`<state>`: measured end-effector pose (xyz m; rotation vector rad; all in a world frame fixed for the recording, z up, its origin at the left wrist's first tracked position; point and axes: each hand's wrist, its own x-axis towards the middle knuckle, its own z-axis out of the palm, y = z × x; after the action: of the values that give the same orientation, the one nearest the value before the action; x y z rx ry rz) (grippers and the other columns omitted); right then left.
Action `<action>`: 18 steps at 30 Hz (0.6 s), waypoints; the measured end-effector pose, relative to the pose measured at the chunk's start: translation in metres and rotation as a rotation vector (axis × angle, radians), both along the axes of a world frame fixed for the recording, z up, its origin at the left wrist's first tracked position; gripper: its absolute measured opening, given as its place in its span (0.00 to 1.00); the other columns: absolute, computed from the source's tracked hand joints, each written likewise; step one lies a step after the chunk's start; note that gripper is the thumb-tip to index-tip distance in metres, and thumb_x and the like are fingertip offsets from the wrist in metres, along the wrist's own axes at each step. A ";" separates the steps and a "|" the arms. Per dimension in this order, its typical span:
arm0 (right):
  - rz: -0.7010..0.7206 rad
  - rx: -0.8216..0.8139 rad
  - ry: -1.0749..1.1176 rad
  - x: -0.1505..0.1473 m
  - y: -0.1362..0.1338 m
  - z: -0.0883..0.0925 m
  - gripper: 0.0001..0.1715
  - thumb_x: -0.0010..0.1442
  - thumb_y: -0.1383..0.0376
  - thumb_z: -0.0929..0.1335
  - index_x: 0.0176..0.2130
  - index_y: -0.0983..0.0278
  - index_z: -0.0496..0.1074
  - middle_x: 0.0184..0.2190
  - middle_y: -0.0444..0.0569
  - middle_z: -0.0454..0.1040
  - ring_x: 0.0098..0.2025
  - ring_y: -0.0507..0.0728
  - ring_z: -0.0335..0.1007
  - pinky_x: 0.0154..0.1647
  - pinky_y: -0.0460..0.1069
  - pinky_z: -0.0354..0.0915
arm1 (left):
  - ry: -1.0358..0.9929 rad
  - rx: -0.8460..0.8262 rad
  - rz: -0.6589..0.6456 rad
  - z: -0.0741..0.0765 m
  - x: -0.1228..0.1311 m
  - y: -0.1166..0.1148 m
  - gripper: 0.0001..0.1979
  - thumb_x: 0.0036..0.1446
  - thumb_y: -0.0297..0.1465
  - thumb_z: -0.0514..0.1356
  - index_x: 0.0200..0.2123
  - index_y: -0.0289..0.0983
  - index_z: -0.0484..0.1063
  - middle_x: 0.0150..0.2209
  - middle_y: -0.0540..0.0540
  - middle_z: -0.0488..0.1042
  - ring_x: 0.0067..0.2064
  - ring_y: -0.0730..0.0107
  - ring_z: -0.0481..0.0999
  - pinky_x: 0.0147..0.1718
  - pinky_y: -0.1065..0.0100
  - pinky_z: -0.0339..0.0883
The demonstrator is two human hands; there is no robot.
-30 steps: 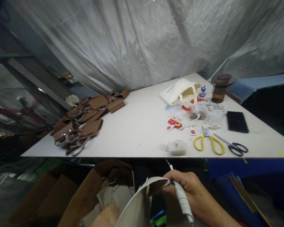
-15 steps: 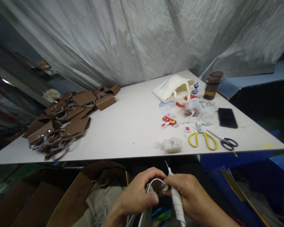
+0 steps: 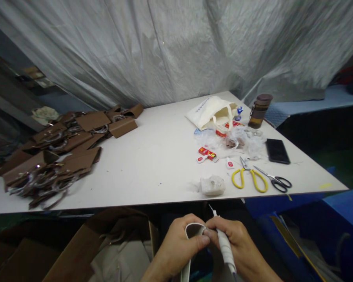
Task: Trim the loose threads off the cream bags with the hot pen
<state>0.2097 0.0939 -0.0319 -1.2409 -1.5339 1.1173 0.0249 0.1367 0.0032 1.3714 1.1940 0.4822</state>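
My left hand (image 3: 179, 244) is closed on the curled edge of a pale, flat, leather-like piece (image 3: 186, 271), which bends into a loop below the table edge. In my right hand (image 3: 242, 241) lies a pen-like tool wrapped in white tape (image 3: 225, 248), its thin metal tip pointing up and away and a dark cord at its lower end. My right thumb and fingertips also meet the piece's edge beside my left thumb. The tool's tip is apart from the piece. The lower part of the piece is out of view.
Brown bag pieces with wrapped handles (image 3: 85, 121) pile up on the left of the white table (image 3: 147, 156). On the right lie a white lump (image 3: 212, 185), yellow-handled scissors (image 3: 250, 178), black scissors (image 3: 278, 182), a phone (image 3: 278, 151) and a bottle (image 3: 260, 111). A cardboard box (image 3: 73, 246) stands below.
My left thumb has moved right, up to the right fingertips, and the loop's opening looks narrower. The view has shifted slightly, so the table's things sit lower and further left.
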 end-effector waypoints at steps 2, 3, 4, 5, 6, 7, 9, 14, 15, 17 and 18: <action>0.018 0.050 -0.008 0.001 0.002 -0.002 0.19 0.70 0.55 0.67 0.35 0.63 0.80 0.26 0.44 0.76 0.28 0.52 0.71 0.29 0.43 0.63 | -0.040 0.037 0.011 -0.007 -0.001 0.000 0.10 0.49 0.36 0.70 0.32 0.36 0.82 0.32 0.46 0.78 0.36 0.61 0.75 0.37 0.66 0.66; 0.026 0.081 -0.009 0.001 0.002 -0.003 0.18 0.70 0.55 0.67 0.35 0.63 0.80 0.26 0.45 0.77 0.28 0.52 0.72 0.30 0.43 0.64 | -0.063 0.060 -0.003 -0.009 -0.002 0.001 0.10 0.50 0.37 0.70 0.31 0.36 0.82 0.33 0.45 0.78 0.38 0.60 0.76 0.39 0.66 0.67; 0.030 0.111 -0.011 0.001 0.003 -0.004 0.18 0.71 0.55 0.67 0.35 0.63 0.80 0.27 0.45 0.77 0.29 0.52 0.73 0.31 0.43 0.64 | -0.084 0.080 -0.020 -0.012 -0.004 0.001 0.10 0.51 0.38 0.70 0.31 0.36 0.83 0.35 0.45 0.78 0.40 0.59 0.76 0.41 0.65 0.67; 0.035 0.142 -0.015 0.000 0.004 -0.005 0.18 0.71 0.56 0.67 0.36 0.63 0.79 0.27 0.45 0.78 0.29 0.52 0.73 0.31 0.43 0.65 | -0.100 0.091 -0.032 -0.014 -0.006 0.001 0.10 0.52 0.38 0.70 0.31 0.37 0.84 0.35 0.44 0.78 0.41 0.59 0.76 0.43 0.65 0.67; 0.038 0.172 -0.023 0.000 0.004 -0.007 0.17 0.71 0.56 0.67 0.36 0.63 0.79 0.27 0.46 0.78 0.29 0.52 0.73 0.31 0.43 0.65 | -0.107 0.091 -0.040 -0.016 -0.008 0.001 0.11 0.53 0.39 0.70 0.32 0.37 0.84 0.36 0.44 0.78 0.41 0.59 0.76 0.43 0.65 0.67; 0.037 0.201 -0.035 0.001 0.005 -0.008 0.17 0.71 0.56 0.67 0.36 0.63 0.79 0.27 0.46 0.78 0.28 0.52 0.74 0.31 0.43 0.65 | -0.105 0.087 -0.040 -0.018 -0.010 0.001 0.12 0.53 0.40 0.70 0.33 0.37 0.84 0.36 0.44 0.77 0.41 0.59 0.75 0.42 0.65 0.66; 0.015 0.239 -0.059 0.003 0.007 -0.011 0.17 0.71 0.57 0.67 0.35 0.63 0.78 0.26 0.45 0.78 0.28 0.52 0.74 0.30 0.43 0.66 | -0.086 0.078 -0.019 -0.023 -0.015 0.001 0.15 0.54 0.44 0.69 0.34 0.37 0.84 0.34 0.45 0.76 0.38 0.61 0.75 0.40 0.65 0.66; -0.177 0.238 -0.060 0.024 0.017 -0.017 0.13 0.72 0.60 0.67 0.36 0.61 0.78 0.30 0.45 0.81 0.30 0.53 0.79 0.33 0.41 0.71 | -0.098 0.166 0.040 -0.047 -0.026 0.005 0.24 0.55 0.54 0.66 0.29 0.36 0.78 0.29 0.47 0.73 0.31 0.66 0.70 0.32 0.67 0.64; -0.214 0.247 -0.065 0.030 0.021 -0.018 0.12 0.71 0.60 0.67 0.38 0.60 0.78 0.31 0.45 0.82 0.32 0.53 0.80 0.34 0.40 0.72 | -0.098 0.190 0.028 -0.051 -0.027 0.007 0.25 0.55 0.54 0.65 0.28 0.37 0.78 0.29 0.46 0.74 0.31 0.66 0.71 0.33 0.67 0.64; -0.272 0.267 -0.089 0.042 0.030 -0.019 0.10 0.72 0.60 0.68 0.40 0.58 0.79 0.34 0.45 0.84 0.35 0.54 0.83 0.36 0.40 0.74 | -0.083 0.201 -0.009 -0.058 -0.028 0.010 0.25 0.55 0.55 0.66 0.27 0.37 0.80 0.30 0.44 0.76 0.33 0.64 0.73 0.35 0.66 0.65; -0.303 0.278 -0.104 0.047 0.035 -0.019 0.10 0.72 0.60 0.68 0.41 0.58 0.79 0.35 0.45 0.85 0.35 0.54 0.84 0.37 0.40 0.75 | -0.071 0.183 -0.020 -0.060 -0.028 0.011 0.25 0.55 0.54 0.67 0.27 0.37 0.81 0.30 0.44 0.77 0.34 0.63 0.75 0.36 0.66 0.66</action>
<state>0.2571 0.1289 -0.0509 -1.2995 -1.4594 0.6301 -0.0030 0.1479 -0.0571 1.5073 1.0980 0.6333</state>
